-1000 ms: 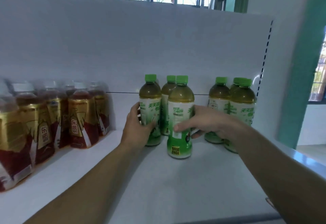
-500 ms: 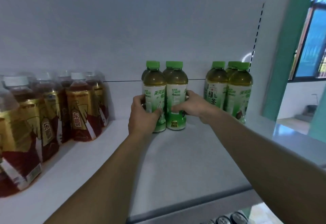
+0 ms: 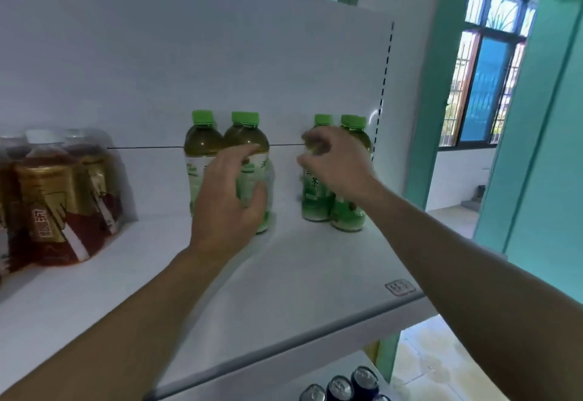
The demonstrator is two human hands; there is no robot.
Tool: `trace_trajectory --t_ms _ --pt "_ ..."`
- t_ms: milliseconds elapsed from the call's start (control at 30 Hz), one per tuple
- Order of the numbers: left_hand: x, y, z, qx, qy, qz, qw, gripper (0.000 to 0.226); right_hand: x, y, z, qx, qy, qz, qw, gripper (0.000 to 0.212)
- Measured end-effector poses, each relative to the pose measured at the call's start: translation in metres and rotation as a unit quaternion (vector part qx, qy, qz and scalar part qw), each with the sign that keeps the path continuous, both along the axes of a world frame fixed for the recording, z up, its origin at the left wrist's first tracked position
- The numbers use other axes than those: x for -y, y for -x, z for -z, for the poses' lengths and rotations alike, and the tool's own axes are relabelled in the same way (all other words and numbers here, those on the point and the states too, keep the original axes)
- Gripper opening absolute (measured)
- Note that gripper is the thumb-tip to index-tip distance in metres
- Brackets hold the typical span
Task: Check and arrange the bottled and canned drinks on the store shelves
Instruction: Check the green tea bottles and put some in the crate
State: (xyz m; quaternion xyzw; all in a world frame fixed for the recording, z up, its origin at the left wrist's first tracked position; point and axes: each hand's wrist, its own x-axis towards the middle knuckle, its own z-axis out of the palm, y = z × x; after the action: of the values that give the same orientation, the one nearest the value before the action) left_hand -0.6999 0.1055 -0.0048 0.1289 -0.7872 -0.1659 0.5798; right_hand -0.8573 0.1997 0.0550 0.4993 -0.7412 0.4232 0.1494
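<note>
Green-capped green tea bottles stand in two groups at the back of the white shelf (image 3: 303, 277). My left hand (image 3: 225, 198) covers the front of the left group (image 3: 202, 148), with thumb and fingers curved round the front green tea bottle (image 3: 254, 173). My right hand (image 3: 336, 164) is blurred and hovers in front of the right group (image 3: 348, 214). Its fingers are loosely curled and hold nothing. Both hands hide most of the bottle labels.
Shrink-wrapped packs of brown drink bottles with gold labels (image 3: 53, 205) fill the shelf's left side. The white back panel (image 3: 220, 69) rises behind the bottles. Can tops (image 3: 340, 386) show on the shelf below. A teal door frame (image 3: 441, 116) stands to the right.
My right hand let go of the front bottle in the left group and moved right, in front of the right group. My left hand shifted right onto that front bottle. The view moved closer.
</note>
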Motion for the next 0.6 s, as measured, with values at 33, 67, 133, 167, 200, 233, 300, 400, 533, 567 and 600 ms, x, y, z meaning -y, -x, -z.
trace_trajectory --t_ms 33,67,133,167,200,233,300,400,533,567,600 --pt "-0.009 0.006 -0.003 0.027 0.007 0.017 0.999 0.038 -0.009 0.01 -0.004 -0.006 0.058 0.017 0.998 0.039" --pt "-0.016 0.013 -0.007 0.072 -0.012 0.037 0.997 0.035 -0.017 0.023 -0.007 -0.01 0.112 0.037 0.993 0.04" --pt "-0.024 0.029 -0.014 0.194 -0.091 0.073 0.974 0.036 -0.028 0.049 -0.007 -0.014 0.156 0.086 0.984 0.06" --pt "-0.025 0.038 -0.017 0.243 -0.134 0.086 0.957 0.039 -0.031 0.063 -0.004 0.007 0.133 0.105 0.986 0.075" --pt "-0.025 0.046 -0.018 0.272 -0.162 0.095 0.944 0.04 -0.031 0.076 0.001 0.052 0.09 0.107 0.989 0.089" --pt "-0.026 0.053 -0.017 0.285 -0.176 0.095 0.938 0.038 -0.03 0.087 0.009 0.108 0.043 0.094 0.989 0.098" --pt "-0.029 0.065 -0.012 0.279 -0.199 0.092 0.935 0.035 -0.028 0.105 0.025 0.197 -0.026 0.044 0.979 0.091" --pt "-0.032 0.076 0.0 0.261 -0.245 0.103 0.928 0.039 -0.029 0.116 0.035 0.193 -0.032 -0.001 0.981 0.044" --pt "-0.031 0.076 0.012 0.263 -0.224 0.092 0.934 0.059 -0.034 0.108 0.02 0.125 0.013 -0.011 0.992 0.055" --pt "-0.033 0.075 0.012 0.258 -0.226 0.095 0.935 0.07 -0.034 0.103 0.014 0.131 0.041 -0.028 0.99 0.058" --pt "-0.036 0.073 0.011 0.248 -0.236 0.107 0.933 0.08 -0.033 0.098 0.008 0.148 0.072 -0.057 0.985 0.056"
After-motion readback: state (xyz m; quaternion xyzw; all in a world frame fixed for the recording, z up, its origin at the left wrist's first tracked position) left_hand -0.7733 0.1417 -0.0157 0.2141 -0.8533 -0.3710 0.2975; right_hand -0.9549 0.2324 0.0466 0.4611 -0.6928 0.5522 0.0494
